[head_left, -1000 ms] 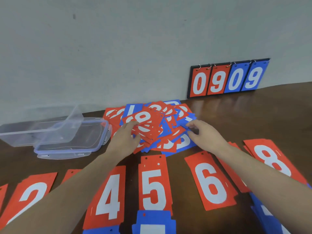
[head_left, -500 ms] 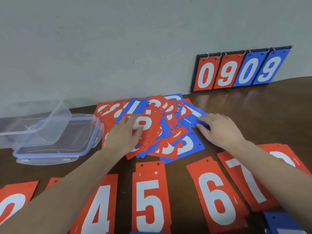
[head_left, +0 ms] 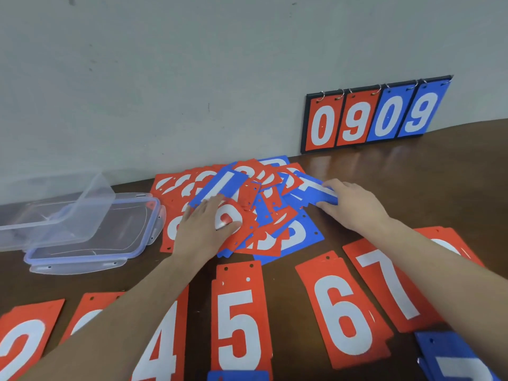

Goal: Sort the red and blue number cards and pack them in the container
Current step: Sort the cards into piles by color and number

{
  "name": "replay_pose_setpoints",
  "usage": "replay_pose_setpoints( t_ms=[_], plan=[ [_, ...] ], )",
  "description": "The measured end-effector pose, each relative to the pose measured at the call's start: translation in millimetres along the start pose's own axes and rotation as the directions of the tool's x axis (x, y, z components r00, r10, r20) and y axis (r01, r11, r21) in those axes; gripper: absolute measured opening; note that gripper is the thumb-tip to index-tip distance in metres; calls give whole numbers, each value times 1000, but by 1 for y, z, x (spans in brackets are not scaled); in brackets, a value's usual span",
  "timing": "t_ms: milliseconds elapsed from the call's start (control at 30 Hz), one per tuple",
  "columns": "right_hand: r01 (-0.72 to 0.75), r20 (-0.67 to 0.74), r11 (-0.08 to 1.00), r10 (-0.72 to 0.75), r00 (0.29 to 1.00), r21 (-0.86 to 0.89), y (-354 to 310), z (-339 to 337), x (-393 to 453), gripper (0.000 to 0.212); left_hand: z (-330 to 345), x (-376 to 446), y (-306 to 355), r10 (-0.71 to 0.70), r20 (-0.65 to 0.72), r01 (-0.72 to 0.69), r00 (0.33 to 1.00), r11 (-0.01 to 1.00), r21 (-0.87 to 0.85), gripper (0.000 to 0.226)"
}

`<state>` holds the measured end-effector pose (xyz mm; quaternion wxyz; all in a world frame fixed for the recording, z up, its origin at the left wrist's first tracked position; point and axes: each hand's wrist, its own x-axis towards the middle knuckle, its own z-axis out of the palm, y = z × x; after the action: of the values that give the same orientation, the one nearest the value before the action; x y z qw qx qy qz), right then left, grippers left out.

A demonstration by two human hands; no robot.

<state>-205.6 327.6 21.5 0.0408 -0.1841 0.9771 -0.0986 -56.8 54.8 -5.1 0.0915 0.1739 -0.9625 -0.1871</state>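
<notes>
Lying left of the mixed card pile (head_left: 247, 210), the clear container (head_left: 52, 213) leans on its blue-rimmed lid (head_left: 90, 243) on the brown table (head_left: 412, 188). At the pile's left side the left hand (head_left: 203, 232) rests flat, fingers spread, on a red card (head_left: 231, 218), gripping nothing. At the pile's right edge the right hand (head_left: 354, 207) pinches a blue card (head_left: 316, 191) between thumb and fingers. Nearer the camera than the pile, sorted red stacks run 2 (head_left: 24, 339), 4 (head_left: 162, 353), 5 (head_left: 242, 320), 6 (head_left: 341, 312), 7 (head_left: 390, 281). Blue cards (head_left: 450, 356) lie in the corner right of these. Beyond the pile to its right, a flip scoreboard (head_left: 373, 114) reading 0909 leans against the wall.
</notes>
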Motion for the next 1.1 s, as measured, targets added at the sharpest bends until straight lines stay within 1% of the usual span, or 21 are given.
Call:
replay_pose_setpoints(
  t_ms=[67,167,267,333,400,433,500,600,667,733,800,867,900,967,1000,1067,1100],
  plan=[
    [10,-14,1000,-10,1000,-24,-3,-1,-3,56,-1,-2,5,14,-32,-14,999,1000,-1,68],
    [10,-43,1000,-10,999,10,-6,-2,-8,59,-4,-2,8,-4,-24,4,1000,1000,-4,69],
    [-35,14,998,35,999,59,-4,-7,-11,56,-15,-8,13,7,-53,-9,999,999,-54,67],
    [-64,42,988,58,997,139,-2,-11,-15,48,-23,-16,19,5,-59,-13,998,990,-144,69],
    [-72,35,974,66,997,213,0,-14,-20,38,-31,-24,23,-14,-36,4,999,964,-265,74],
    [-76,24,965,73,997,251,2,-15,-22,36,-33,-29,24,-20,-21,12,1000,948,-319,76],
    [-93,22,924,92,996,370,5,-19,-29,43,-37,-37,24,-16,-16,9,1000,928,-373,76],
    [-124,80,803,95,992,583,6,-25,-42,56,-43,-49,26,-5,-69,-25,998,902,-432,71],
    [-154,147,640,65,987,753,3,-28,-54,56,-46,-55,26,-7,-130,-57,991,872,-485,74],
    [-182,204,474,4,979,861,-3,-29,-69,56,-50,-62,25,-17,-172,-73,985,860,-505,80],
    [-196,222,374,-27,975,907,-12,-28,-84,50,-53,-70,23,-49,-178,-61,983,823,-565,84],
    [-205,223,280,-33,974,938,-24,-25,-100,34,-58,-80,24,-85,-178,-42,980,790,-612,88],
    [-211,225,246,-28,974,946,-30,-24,-108,28,-60,-86,24,-97,-180,-42,979,767,-640,91],
    [-229,240,202,-31,970,952,-41,-18,-124,23,-66,-99,21,-120,-168,-32,978,714,-699,95],
    [-240,251,180,-39,967,954,-47,-15,-130,21,-69,-105,19,-138,-130,-3,982,673,-739,97],
    [-267,280,156,-66,958,951,-58,-11,-140,15,-73,-118,10,-213,-5,112,977,533,-839,96],
    [-280,294,153,-81,952,948,-64,-10,-144,13,-75,-124,6,-272,61,186,960,460,-868,93]
  ],
)
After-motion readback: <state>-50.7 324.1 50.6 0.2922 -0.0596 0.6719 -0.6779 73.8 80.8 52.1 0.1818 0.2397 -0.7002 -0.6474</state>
